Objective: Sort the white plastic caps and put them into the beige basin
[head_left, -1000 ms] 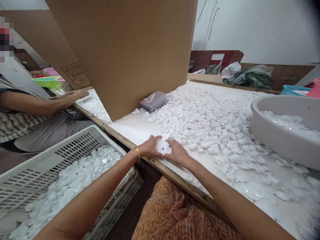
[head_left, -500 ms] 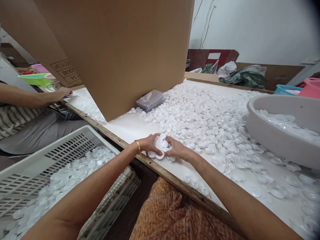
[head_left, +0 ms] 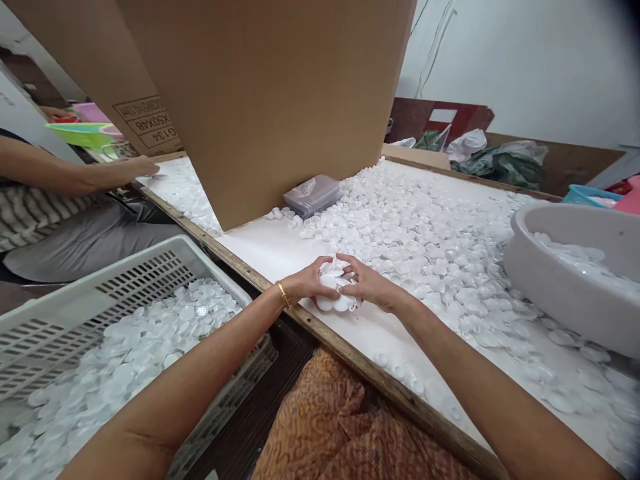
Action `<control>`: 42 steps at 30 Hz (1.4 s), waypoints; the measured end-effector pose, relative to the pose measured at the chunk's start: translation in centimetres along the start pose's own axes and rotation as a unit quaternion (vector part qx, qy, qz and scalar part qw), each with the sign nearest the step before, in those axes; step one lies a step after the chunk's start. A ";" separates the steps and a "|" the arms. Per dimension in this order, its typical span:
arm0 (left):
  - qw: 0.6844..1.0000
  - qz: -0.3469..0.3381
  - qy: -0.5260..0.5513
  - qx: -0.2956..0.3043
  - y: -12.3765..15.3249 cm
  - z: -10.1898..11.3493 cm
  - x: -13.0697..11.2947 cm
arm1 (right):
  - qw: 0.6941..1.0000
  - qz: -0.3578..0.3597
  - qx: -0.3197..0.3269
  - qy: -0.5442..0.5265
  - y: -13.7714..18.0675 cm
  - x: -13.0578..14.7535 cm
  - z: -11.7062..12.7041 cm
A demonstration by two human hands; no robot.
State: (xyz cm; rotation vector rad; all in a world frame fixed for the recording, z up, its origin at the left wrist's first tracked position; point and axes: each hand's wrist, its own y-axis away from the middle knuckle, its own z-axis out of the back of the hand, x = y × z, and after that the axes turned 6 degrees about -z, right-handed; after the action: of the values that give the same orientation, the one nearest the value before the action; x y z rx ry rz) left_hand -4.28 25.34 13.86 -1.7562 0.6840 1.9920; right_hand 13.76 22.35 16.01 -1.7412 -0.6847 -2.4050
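Between my two hands is a clump of small round white plastic pieces (head_left: 334,285), just above the table's near edge. My left hand (head_left: 314,280), with a gold bracelet at the wrist, curls round the clump from the left. From the right, my right hand (head_left: 364,283) closes round the same clump with bent fingers. Beyond them spreads a wide heap of loose white pieces (head_left: 420,233) on the white tabletop (head_left: 255,248). What exactly the pieces are I cannot make out.
At left stands a pale slatted crate (head_left: 55,313) holding many white pieces. A large cardboard sheet (head_left: 280,100) rises behind, with a clear plastic case (head_left: 313,195) at its foot. A big grey tub (head_left: 565,280) is at right. Another person's arm (head_left: 100,175) reaches in at far left.
Both hands have drawn together and gathered the white pieces into a tighter, slightly raised clump. The view has shifted a little, so the surroundings sit farther right.
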 end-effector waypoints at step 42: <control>0.867 -0.217 -0.448 0.003 5.7 -7.3 -1.0 | 0.958 -0.113 -0.263 0.007 19.3 -6.4 7.2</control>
State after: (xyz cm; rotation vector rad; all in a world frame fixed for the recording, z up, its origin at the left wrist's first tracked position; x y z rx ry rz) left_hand -1.68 16.48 14.73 -0.6899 -0.0275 2.1255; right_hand 28.63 6.88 17.70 -1.9004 -0.2586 -2.9607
